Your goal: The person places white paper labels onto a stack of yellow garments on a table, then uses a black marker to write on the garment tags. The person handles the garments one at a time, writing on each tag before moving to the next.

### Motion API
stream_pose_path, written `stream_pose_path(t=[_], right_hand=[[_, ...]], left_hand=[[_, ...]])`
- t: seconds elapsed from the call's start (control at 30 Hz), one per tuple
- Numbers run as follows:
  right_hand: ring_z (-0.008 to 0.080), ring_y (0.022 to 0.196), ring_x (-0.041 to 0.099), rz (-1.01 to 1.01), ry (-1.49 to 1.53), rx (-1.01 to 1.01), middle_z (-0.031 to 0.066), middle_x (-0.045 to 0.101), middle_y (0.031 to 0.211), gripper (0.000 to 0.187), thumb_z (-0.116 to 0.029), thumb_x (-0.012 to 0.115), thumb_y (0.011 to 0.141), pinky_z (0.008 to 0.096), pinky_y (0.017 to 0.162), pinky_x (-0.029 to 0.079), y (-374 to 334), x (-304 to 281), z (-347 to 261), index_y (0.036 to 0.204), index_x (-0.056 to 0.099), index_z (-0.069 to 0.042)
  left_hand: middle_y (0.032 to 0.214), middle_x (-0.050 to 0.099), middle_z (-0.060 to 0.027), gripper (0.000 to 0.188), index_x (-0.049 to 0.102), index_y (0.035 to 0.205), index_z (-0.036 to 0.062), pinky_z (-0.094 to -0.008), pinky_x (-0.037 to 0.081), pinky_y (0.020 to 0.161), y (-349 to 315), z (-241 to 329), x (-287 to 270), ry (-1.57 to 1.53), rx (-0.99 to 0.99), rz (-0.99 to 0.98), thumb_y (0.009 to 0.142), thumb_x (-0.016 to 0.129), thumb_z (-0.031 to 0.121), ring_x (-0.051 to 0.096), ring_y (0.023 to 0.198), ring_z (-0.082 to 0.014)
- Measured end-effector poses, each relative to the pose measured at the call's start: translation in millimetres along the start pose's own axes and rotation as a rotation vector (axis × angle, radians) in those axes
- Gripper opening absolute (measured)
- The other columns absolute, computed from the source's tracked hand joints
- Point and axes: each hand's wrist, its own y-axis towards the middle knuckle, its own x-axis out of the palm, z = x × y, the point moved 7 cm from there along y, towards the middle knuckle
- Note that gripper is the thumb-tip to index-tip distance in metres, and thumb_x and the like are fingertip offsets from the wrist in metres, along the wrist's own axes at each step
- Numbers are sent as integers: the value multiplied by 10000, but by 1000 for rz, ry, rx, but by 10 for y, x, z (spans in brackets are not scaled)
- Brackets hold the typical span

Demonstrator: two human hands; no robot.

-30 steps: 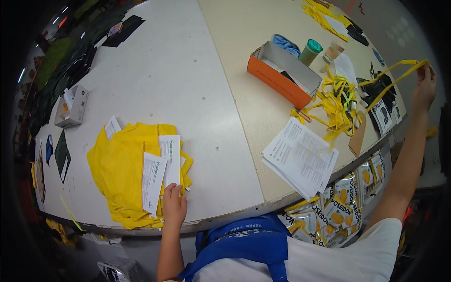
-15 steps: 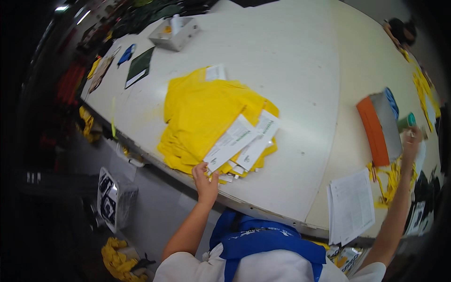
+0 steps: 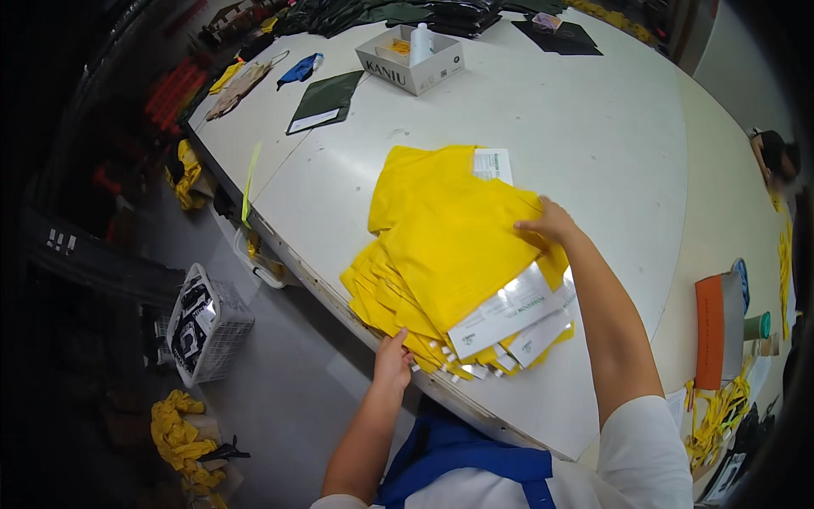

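A loose stack of folded yellow cloth pieces (image 3: 449, 237) lies before me at the table's near edge. White printed cards (image 3: 509, 312) poke out along its lower right side, and another white card (image 3: 492, 163) shows at its far corner. My left hand (image 3: 393, 360) is at the stack's near left edge, with cloth between thumb and fingers. At the right edge of the top piece is my right hand (image 3: 553, 222), its thumb stretched over the cloth and apart from the fingers. Some of its fingertips are hard to make out.
A grey-white box (image 3: 411, 72) holding a white bottle stands at the back, near a dark green packet (image 3: 326, 103). To the right are an orange and grey box (image 3: 716, 331), a green-lidded cup (image 3: 757, 326) and yellow strips (image 3: 716, 424). A white basket (image 3: 225, 331) stands on the floor, left.
My right hand has come from beside the green-lidded cup to the yellow stack. My left hand has shifted from the white card's end to the cloth edge. The view has turned right.
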Motion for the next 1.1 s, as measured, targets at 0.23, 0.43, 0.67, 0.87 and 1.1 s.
stream_pose_path(t=[0.23, 0.43, 0.67, 0.87, 1.1], right_hand=[[313, 1180, 490, 1, -383, -296, 168, 499, 1281, 720, -334, 757, 716, 386, 1026, 383, -285, 406, -625, 1315, 472, -54], [314, 1239, 452, 363, -111, -462, 149, 478, 1345, 747, -477, 643, 806, 416, 1009, 383, 1031, 211, -1262, 1386, 383, -84], [265, 1032, 587, 49, -57, -209, 151, 611, 1137, 528, -329, 645, 837, 334, 877, 462, 1437, 308, -1266, 1275, 512, -65], [96, 712, 505, -180, 291, -283, 0, 565, 783, 196, -120, 647, 835, 258, 625, 436, 609, 241, -769, 1008, 624, -30], [65, 729, 514, -278, 395, -189, -24, 571, 793, 141, -47, 616, 840, 238, 671, 440, -428, 261, 197, 981, 618, -43]], left_hand=[[1212, 510, -148, 535, 333, 1238, -1, -341, 432, 933, -41, 112, 202, 85, 123, -13, 825, 671, 43, 514, 1095, -236], [1280, 448, -164, 677, 239, 1304, 14, -362, 415, 978, 61, 87, 207, 87, 132, -13, 792, 682, -9, 477, 1157, -258], [1291, 434, -152, 658, 245, 1285, 28, -361, 398, 992, 61, 156, 163, 104, 103, -2, 801, 691, 28, 450, 1182, -254], [1297, 435, -143, 646, 238, 1310, 29, -353, 417, 983, 62, 216, 183, 26, 86, -94, 821, 660, 10, 464, 1177, -251], [1345, 390, -144, 737, 141, 1393, 63, -371, 425, 978, 202, 524, 550, 111, 78, -232, 847, 636, 35, 439, 1215, -262]])
